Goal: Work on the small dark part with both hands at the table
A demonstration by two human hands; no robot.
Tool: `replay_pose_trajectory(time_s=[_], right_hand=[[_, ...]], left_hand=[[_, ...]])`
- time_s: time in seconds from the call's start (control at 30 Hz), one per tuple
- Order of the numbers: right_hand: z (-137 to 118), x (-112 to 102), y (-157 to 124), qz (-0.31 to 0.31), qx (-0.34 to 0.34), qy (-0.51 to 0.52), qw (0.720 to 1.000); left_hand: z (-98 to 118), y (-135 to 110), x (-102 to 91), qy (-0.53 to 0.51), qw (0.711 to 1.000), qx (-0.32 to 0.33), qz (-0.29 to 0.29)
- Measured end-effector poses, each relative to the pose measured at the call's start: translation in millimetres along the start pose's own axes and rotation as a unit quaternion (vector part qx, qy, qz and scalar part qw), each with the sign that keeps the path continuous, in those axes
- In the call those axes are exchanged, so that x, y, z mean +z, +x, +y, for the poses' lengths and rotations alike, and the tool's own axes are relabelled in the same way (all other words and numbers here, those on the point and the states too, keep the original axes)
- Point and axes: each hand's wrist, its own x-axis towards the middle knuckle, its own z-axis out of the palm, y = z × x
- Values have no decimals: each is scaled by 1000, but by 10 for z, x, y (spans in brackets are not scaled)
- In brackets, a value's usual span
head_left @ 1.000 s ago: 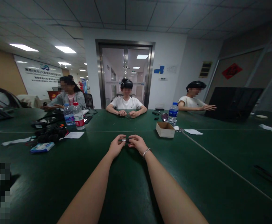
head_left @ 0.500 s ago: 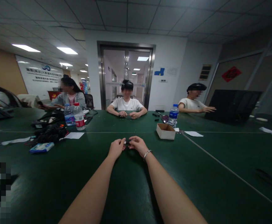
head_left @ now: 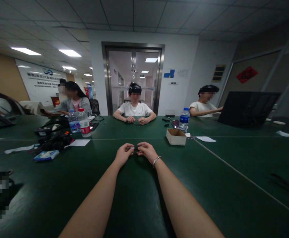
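Both my forearms reach out over a dark green table (head_left: 209,185). My left hand (head_left: 123,153) and my right hand (head_left: 146,151) meet at the middle, fingers curled and pinched together on a small dark object with a light end (head_left: 134,148). The object is mostly hidden by my fingertips. A metal bracelet (head_left: 155,161) sits on my right wrist.
A small open cardboard box (head_left: 175,137) stands right of my hands, a water bottle (head_left: 181,120) behind it. Two bottles (head_left: 81,122), black gear (head_left: 52,142), papers and a blue packet (head_left: 46,155) lie at left. Three seated people face me; an open laptop (head_left: 246,109) is at right.
My hands have stayed pinched on the small object, shifting only slightly. The person at the right has drawn a hand back behind the laptop. The view has bobbed a little.
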Motion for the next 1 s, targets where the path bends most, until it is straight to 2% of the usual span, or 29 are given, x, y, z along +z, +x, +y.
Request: replay_pose_trajectory(time_s=[0.3,0.6,0.87,1.0], right_hand=[[-22,11,-26,-7,-4,3,1000],[-8,-3,-23,-23,-9,-9,1000],[-10,0,-24,-35,-12,-7,999],[-6,-6,-21,-33,-8,-11,999]], left_hand=[[55,4,42,3,998,-51,24],[73,-8,40,58,995,-62,44],[43,-6,39,61,995,-56,59],[50,-14,33,33,998,-1,62]])
